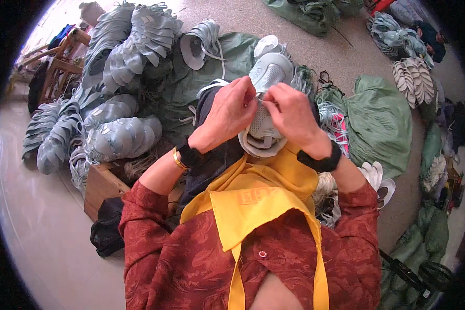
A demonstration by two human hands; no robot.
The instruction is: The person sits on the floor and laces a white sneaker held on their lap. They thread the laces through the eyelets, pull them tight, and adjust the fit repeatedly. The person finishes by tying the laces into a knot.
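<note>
A pale grey-blue shoe upper (263,126) lies over my lap, its toe pointing away from me and its heel opening toward me. My left hand (228,112) is closed in a pinch above the middle of the upper, at its left side. Close beside it my right hand (293,114) is also pinched, thumb against forefinger, above the lacing area. What lies between the fingertips is too small and covered to make out. The hands nearly meet, and they hide part of the upper's front opening.
Stacked shoe uppers (124,137) are heaped on the left above a wooden box (102,188). A single upper with a loose lace (194,49) lies on green sacking (237,57). At right sit a green sack (380,124), white uppers (413,81) and a bundle of laces (331,121).
</note>
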